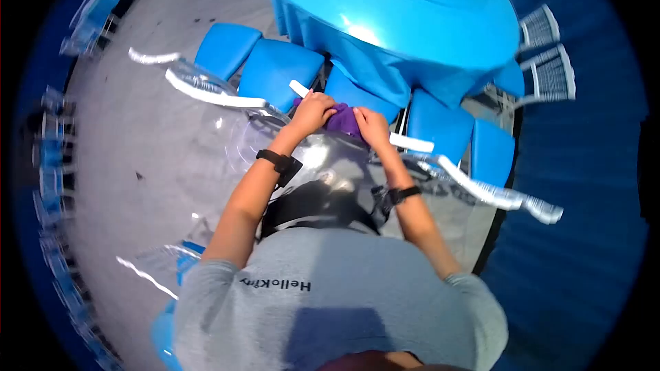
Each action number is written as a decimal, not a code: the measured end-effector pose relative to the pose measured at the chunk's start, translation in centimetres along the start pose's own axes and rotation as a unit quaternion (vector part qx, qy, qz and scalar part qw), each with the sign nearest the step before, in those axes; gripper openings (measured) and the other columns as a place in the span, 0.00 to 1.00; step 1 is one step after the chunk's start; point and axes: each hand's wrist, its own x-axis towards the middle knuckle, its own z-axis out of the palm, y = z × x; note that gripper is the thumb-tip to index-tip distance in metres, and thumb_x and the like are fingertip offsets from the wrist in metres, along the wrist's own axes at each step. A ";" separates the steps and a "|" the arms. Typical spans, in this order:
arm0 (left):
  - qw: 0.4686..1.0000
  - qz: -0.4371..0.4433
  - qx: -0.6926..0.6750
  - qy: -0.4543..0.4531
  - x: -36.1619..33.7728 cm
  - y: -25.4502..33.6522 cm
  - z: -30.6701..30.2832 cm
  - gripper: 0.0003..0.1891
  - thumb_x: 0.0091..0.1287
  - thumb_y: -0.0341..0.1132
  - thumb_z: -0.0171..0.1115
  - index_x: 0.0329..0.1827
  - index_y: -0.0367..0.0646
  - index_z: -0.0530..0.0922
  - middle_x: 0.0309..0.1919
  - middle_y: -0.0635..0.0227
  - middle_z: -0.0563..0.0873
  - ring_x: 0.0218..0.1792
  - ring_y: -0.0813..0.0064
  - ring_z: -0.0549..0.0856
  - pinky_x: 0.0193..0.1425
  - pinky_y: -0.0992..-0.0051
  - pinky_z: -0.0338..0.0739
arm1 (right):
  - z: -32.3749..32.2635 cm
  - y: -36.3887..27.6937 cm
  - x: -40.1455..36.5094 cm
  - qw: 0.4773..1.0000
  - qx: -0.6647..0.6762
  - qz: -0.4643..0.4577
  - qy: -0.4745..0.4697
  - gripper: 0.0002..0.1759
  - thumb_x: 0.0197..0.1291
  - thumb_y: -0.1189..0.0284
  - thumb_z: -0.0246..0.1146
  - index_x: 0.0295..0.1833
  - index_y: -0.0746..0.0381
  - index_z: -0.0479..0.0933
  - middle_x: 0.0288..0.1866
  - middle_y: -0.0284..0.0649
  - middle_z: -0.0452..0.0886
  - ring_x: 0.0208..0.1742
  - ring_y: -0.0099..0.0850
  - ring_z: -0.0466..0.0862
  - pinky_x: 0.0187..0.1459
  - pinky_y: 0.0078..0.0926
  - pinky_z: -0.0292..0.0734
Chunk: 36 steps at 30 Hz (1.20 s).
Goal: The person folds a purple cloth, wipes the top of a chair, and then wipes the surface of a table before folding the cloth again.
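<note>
Shirt [364,261]: grey, short-sleeved, with "HelloKitty" in dark letters that read upside down from here; a shadow falls across its lower middle.
Straps: one black band on each forearm near the wrist; the left strap [273,160] carries a dark, boxy piece, and the right strap [405,194] has a dark piece on its inner side.
Left grip [315,111]: fingers bent over and closed on the cloth; how tightly they press, I cannot tell.
Right grip [372,127]: closed on the other end of the cloth, fingers bunched; the undersides of the fingers are hidden.
Cloth [342,120]: purple, crumpled, between the two hands and against the bar.
Bar [412,143]: white, slanting, showing past both hands.
Backs: white-rimmed chair backs stand to either side, the left back [237,102] and the right back [481,185].
Seats [280,69]: blue, lined up along the near edge of the bench.
Bench [440,20]: round, under a glossy blue cover that hangs in folds, with a bright glare near its front edge.
Chairs [550,79]: white, slatted, to the right of the bench.
Row [49,153]: blurred blue-and-white chairs along the far left, across grey floor [158,130].
</note>
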 end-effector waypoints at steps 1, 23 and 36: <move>0.999 -0.028 0.014 0.019 0.0 1.0 0.1 0.10 0.56 0.35 0.60 0.41 0.46 0.81 0.37 0.65 0.82 0.45 0.62 0.78 0.56 0.61 0.66 | 0.3 0.5 -0.1 1.000 -0.010 0.015 0.005 0.18 0.63 0.59 0.51 0.38 0.61 0.78 0.31 0.52 0.78 0.33 0.52 0.78 0.34 0.44 0.71; 0.983 -0.006 -0.119 -0.137 -14.6 -11.0 -20.4 0.19 0.55 0.35 0.59 0.52 0.47 0.75 0.37 0.54 0.82 0.35 0.53 0.81 0.39 0.61 0.74 | 15.1 -17.3 2.7 0.985 0.142 -0.076 0.063 0.11 0.64 0.71 0.52 0.44 0.65 0.77 0.33 0.50 0.81 0.35 0.41 0.83 0.37 0.31 0.75; 0.814 -0.300 -0.495 0.041 -33.3 -33.8 -32.7 0.12 0.59 0.35 0.64 0.41 0.37 0.78 0.35 0.72 0.81 0.38 0.83 0.77 0.44 0.81 0.71 | 29.3 -34.8 13.4 0.969 0.118 -0.106 -0.188 0.14 0.57 0.62 0.61 0.39 0.63 0.79 0.29 0.44 0.81 0.29 0.31 0.80 0.34 0.26 0.73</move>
